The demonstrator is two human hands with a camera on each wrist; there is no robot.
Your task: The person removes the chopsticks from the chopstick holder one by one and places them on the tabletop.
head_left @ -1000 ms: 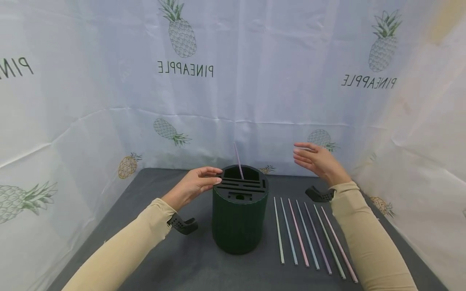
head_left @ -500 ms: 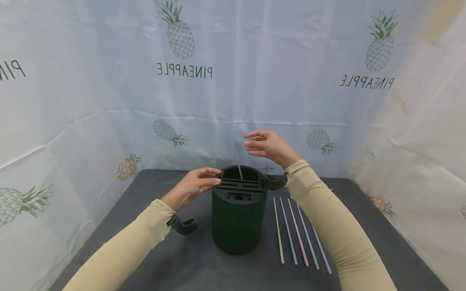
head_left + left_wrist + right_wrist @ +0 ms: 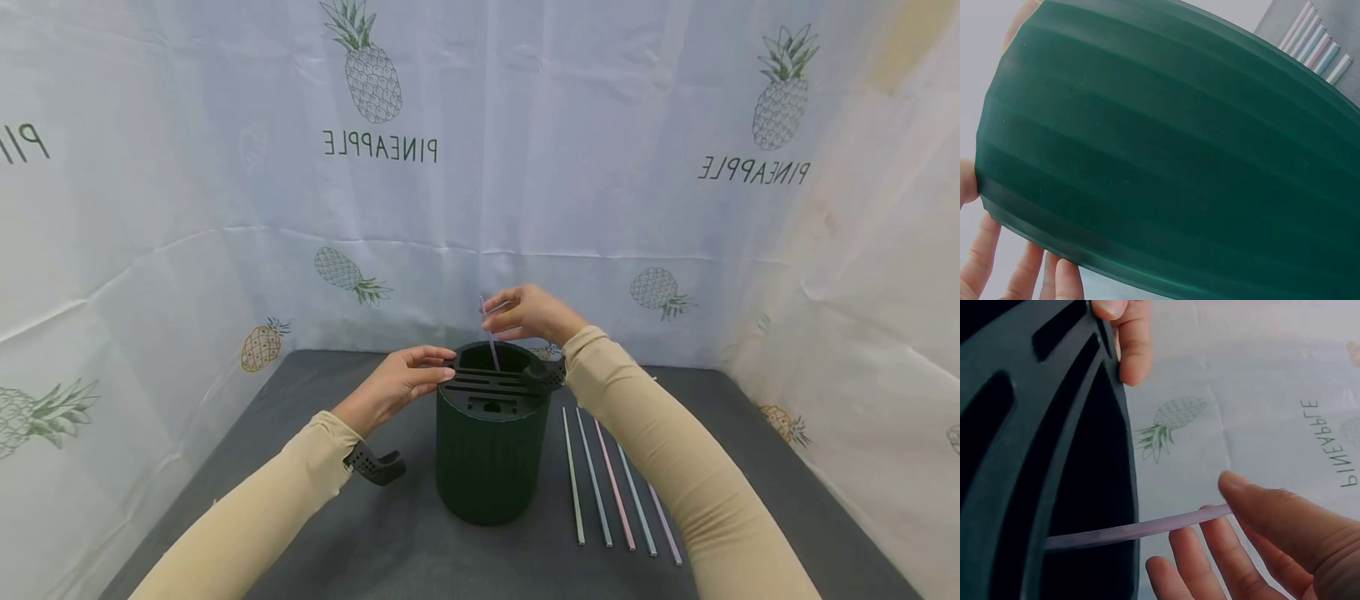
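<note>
A dark green knife block (image 3: 487, 467) with a black slotted top (image 3: 491, 392) stands upright on the table. My left hand (image 3: 393, 387) holds its left rim, thumb and fingers spread around the edge. One purple chopstick (image 3: 1116, 534) leans up out of the large opening at the back of the top; its lower end is hidden inside. With thumb and fingers, my right hand (image 3: 531, 313) pinches this chopstick near its upper end, above the block. In the right wrist view, the right thumb (image 3: 1272, 503) overlaps the chopstick's tip.
Several pastel chopsticks (image 3: 618, 496) lie side by side on the dark grey table (image 3: 337, 542), right of the block; my right sleeve (image 3: 675, 450) covers some of them. A white pineapple-print curtain (image 3: 525, 167) surrounds the back and sides.
My right hand has moved left from beyond the block to the standing chopstick, then dropped slightly and pinched it. My left hand has stayed on the rim.
</note>
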